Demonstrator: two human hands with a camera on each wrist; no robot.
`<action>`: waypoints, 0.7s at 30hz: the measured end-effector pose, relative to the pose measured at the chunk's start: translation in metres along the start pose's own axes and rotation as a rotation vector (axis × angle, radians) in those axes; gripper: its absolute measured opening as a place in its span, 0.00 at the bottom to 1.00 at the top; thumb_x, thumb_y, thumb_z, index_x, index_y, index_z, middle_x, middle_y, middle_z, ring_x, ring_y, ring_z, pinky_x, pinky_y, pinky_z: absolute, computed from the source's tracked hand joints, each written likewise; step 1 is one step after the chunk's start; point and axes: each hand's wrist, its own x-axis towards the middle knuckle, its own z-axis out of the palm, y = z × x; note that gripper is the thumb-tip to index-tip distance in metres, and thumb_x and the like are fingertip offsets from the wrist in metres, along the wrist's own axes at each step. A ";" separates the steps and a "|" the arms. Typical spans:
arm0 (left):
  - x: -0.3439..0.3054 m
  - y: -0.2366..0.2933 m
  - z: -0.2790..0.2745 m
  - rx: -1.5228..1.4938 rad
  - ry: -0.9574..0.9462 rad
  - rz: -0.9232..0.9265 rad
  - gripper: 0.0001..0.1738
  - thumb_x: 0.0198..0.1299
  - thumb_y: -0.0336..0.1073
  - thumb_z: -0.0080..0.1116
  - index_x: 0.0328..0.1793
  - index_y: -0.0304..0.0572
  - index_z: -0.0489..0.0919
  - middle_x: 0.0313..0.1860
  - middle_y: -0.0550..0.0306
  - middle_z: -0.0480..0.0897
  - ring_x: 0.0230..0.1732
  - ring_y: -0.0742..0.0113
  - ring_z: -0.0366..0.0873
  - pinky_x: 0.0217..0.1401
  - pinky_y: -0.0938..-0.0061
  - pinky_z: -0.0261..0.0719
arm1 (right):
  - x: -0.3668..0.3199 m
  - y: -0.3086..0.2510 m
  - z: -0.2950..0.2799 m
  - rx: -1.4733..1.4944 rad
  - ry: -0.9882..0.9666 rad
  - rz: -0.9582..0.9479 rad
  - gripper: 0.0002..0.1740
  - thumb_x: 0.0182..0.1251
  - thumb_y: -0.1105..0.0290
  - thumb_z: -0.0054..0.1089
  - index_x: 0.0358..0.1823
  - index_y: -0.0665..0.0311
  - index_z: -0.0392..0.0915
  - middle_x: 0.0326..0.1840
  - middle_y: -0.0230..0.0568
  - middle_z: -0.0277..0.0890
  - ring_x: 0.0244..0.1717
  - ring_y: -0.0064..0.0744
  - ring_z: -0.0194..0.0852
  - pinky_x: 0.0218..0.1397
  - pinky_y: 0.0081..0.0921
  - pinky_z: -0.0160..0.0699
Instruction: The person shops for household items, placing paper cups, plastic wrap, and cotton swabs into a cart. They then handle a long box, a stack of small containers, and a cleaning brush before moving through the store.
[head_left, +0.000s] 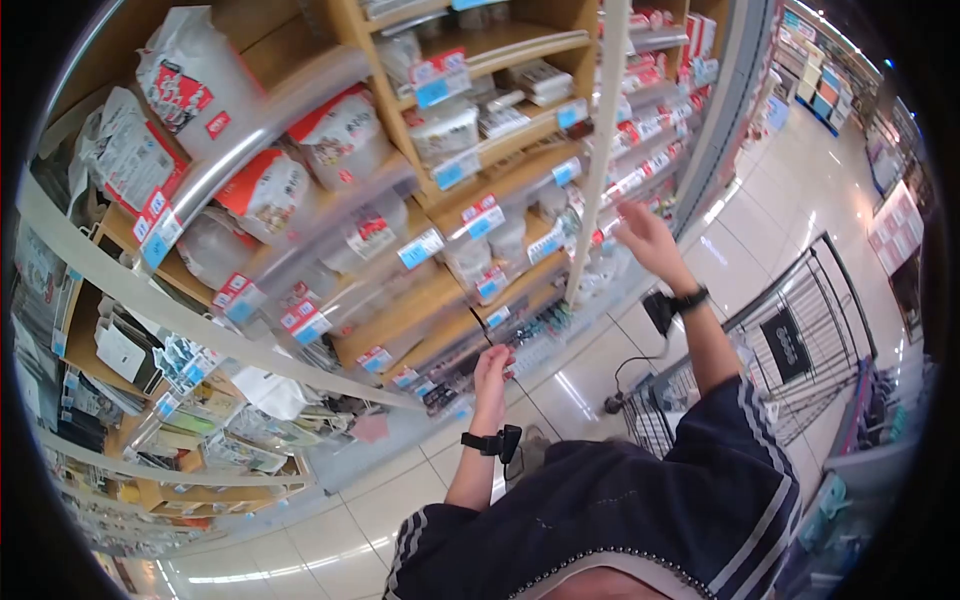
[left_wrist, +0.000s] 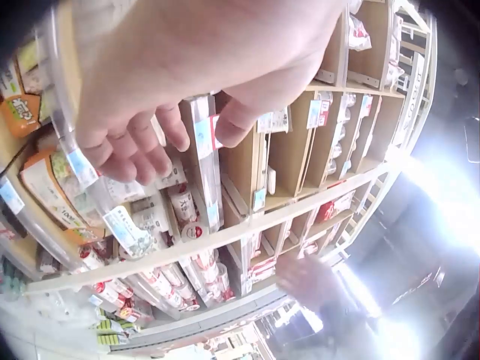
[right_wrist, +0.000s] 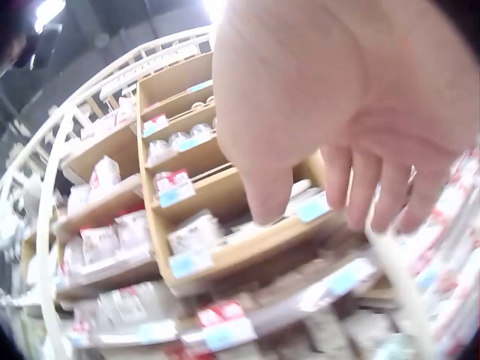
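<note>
My left hand (head_left: 490,370) is held low in front of the shelves, and nothing shows in its grasp. In the left wrist view its fingers (left_wrist: 139,146) bend loosely, the thumb apart from them. Higher and to the right, my right hand (head_left: 648,240) reaches out beside a pale upright post (head_left: 600,140). The right wrist view shows that hand's fingers (right_wrist: 364,184) relaxed and holding nothing, in front of a wooden shelf compartment (right_wrist: 225,255) with white packs. Large bags with red-and-white labels (head_left: 195,85) fill the upper left shelves.
Blue and red price tags (head_left: 420,248) line the shelf edges. A wire shopping cart (head_left: 790,345) stands at my right on the tiled floor (head_left: 570,385). Rolls in red-and-white wrap (left_wrist: 206,266) stock the lower shelves. An aisle (head_left: 790,180) runs off at the upper right.
</note>
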 end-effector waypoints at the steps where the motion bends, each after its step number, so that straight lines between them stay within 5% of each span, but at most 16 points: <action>1: -0.007 -0.006 0.010 0.016 0.007 -0.027 0.14 0.68 0.42 0.54 0.55 0.46 0.75 0.48 0.62 0.81 0.46 0.74 0.77 0.48 0.76 0.71 | -0.056 0.008 -0.031 -0.234 -0.087 0.100 0.36 0.63 0.56 0.66 0.64 0.73 0.67 0.62 0.56 0.73 0.65 0.43 0.71 0.64 0.35 0.71; 3: -0.021 -0.025 0.025 0.076 -0.028 -0.070 0.14 0.68 0.42 0.54 0.55 0.46 0.75 0.48 0.62 0.81 0.46 0.74 0.77 0.47 0.76 0.71 | -0.182 0.095 -0.094 -0.371 -0.206 0.372 0.41 0.60 0.49 0.67 0.65 0.73 0.67 0.63 0.59 0.72 0.66 0.49 0.70 0.67 0.36 0.68; 6: -0.044 -0.062 0.061 0.190 -0.104 -0.134 0.14 0.68 0.42 0.53 0.55 0.45 0.75 0.48 0.62 0.81 0.46 0.74 0.76 0.47 0.76 0.71 | -0.354 0.097 -0.150 -0.685 -0.160 0.817 0.43 0.54 0.46 0.68 0.61 0.75 0.70 0.57 0.67 0.74 0.61 0.58 0.72 0.63 0.42 0.71; 7: -0.051 -0.076 0.079 0.250 -0.144 -0.157 0.15 0.67 0.42 0.54 0.55 0.44 0.75 0.48 0.61 0.81 0.47 0.74 0.76 0.49 0.75 0.71 | -0.411 0.116 -0.164 -0.720 -0.176 0.816 0.43 0.54 0.45 0.68 0.59 0.75 0.71 0.56 0.66 0.75 0.59 0.59 0.74 0.62 0.44 0.72; 10: -0.078 -0.149 0.135 0.441 -0.274 -0.161 0.22 0.64 0.43 0.59 0.60 0.41 0.72 0.54 0.55 0.78 0.54 0.69 0.74 0.54 0.71 0.72 | -0.518 0.110 -0.181 -0.420 -0.235 1.012 0.44 0.54 0.44 0.68 0.61 0.75 0.70 0.56 0.66 0.75 0.57 0.59 0.75 0.61 0.42 0.74; 14: -0.135 -0.241 0.196 0.747 -0.385 -0.179 0.47 0.55 0.46 0.69 0.72 0.29 0.55 0.69 0.37 0.64 0.67 0.54 0.67 0.68 0.65 0.66 | -0.597 0.116 -0.174 -0.476 -0.089 0.818 0.38 0.57 0.46 0.66 0.61 0.68 0.72 0.56 0.60 0.76 0.58 0.57 0.74 0.62 0.41 0.72; 17: -0.175 -0.284 0.232 0.739 -0.333 -0.431 0.58 0.53 0.46 0.70 0.76 0.27 0.42 0.73 0.33 0.58 0.71 0.50 0.63 0.72 0.65 0.60 | -0.602 0.093 -0.180 -0.583 -0.034 0.856 0.32 0.59 0.50 0.63 0.59 0.62 0.72 0.60 0.49 0.74 0.64 0.52 0.68 0.65 0.62 0.60; 20: -0.195 -0.359 0.217 0.856 -0.401 -0.287 0.52 0.54 0.40 0.67 0.73 0.26 0.44 0.70 0.33 0.61 0.69 0.51 0.64 0.71 0.67 0.62 | -0.610 0.094 -0.182 -0.707 -0.060 0.704 0.29 0.60 0.51 0.62 0.57 0.60 0.74 0.61 0.40 0.74 0.71 0.46 0.61 0.63 0.70 0.55; 21: -0.213 -0.356 0.224 0.952 -0.364 -0.125 0.44 0.54 0.33 0.63 0.71 0.31 0.49 0.64 0.37 0.68 0.64 0.53 0.70 0.66 0.67 0.67 | -0.613 0.102 -0.178 -0.703 -0.117 0.670 0.28 0.59 0.50 0.62 0.56 0.60 0.75 0.62 0.39 0.73 0.72 0.45 0.60 0.63 0.69 0.55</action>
